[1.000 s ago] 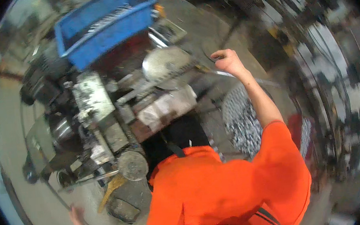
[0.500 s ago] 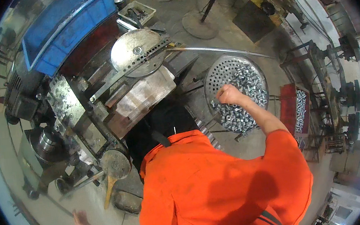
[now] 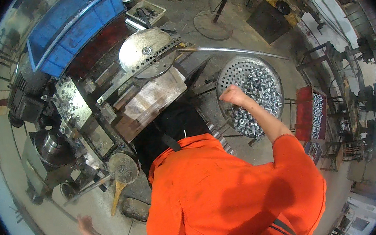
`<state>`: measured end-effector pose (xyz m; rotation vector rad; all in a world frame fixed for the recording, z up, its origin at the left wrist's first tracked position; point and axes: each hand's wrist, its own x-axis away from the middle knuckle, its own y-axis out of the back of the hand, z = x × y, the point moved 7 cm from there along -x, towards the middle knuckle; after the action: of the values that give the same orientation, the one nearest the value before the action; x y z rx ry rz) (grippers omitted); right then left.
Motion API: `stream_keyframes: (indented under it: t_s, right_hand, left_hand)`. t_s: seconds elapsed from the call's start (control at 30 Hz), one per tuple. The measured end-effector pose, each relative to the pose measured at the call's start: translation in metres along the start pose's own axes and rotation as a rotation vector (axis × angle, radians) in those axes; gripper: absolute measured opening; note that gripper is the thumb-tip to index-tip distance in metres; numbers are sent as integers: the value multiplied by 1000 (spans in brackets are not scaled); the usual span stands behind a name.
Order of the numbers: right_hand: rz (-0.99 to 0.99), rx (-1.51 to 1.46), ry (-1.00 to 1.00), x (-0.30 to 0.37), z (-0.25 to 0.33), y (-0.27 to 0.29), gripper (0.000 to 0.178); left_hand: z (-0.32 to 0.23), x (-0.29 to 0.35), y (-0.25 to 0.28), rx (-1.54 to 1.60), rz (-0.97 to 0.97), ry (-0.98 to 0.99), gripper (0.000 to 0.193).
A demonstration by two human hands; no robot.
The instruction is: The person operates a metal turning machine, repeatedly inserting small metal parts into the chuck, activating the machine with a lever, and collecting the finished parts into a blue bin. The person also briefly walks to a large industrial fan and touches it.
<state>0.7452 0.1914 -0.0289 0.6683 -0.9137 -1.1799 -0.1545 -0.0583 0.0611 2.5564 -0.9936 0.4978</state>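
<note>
My right hand (image 3: 233, 95) hangs over the left part of a round perforated metal tray (image 3: 234, 67). Its fingers are drawn together, and whatever they hold is hidden. Beneath and beside it lies a heap of small shiny metal fittings (image 3: 260, 93). Out at the lower left, my left hand (image 3: 86, 225) is held over the floor with its fingers apart and nothing visible in them. Nearest to that hand is a round stool-like pad (image 3: 122, 168) with a yellowish handle (image 3: 118, 197).
Ahead stands a machine with a metal disc (image 3: 140, 49) and a drilled bar (image 3: 133, 73). A blue bin (image 3: 78, 37) is behind it. A long rod (image 3: 236, 51) reaches above the tray. A red box (image 3: 304, 111) of metal parts stands at the right, a fan stand (image 3: 224, 5) farther off.
My right hand has shifted slightly left over the tray. My left hand stays out at the lower left, turned a little. The whole view has moved slightly.
</note>
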Motion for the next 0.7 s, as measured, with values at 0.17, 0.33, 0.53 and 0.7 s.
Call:
stream_keyframes:
  t_s: [0.17,0.33,0.53,0.7]
  right_hand:
    - [-144,98,-72,26,29,15,15]
    - [-45,316,-140,28,52,12,23]
    - [-88,358,200,22,43,11,4]
    - [-161,-280,196,8,170,133,31]
  left_hand:
    - [-14,11,-20,-55,80,-89,41]
    - [-16,32,-24,56,19,-98,37]
    - [-13,29,-17,58,-86,-62,32]
    - [-33,49,-45,88,14,-135,35]
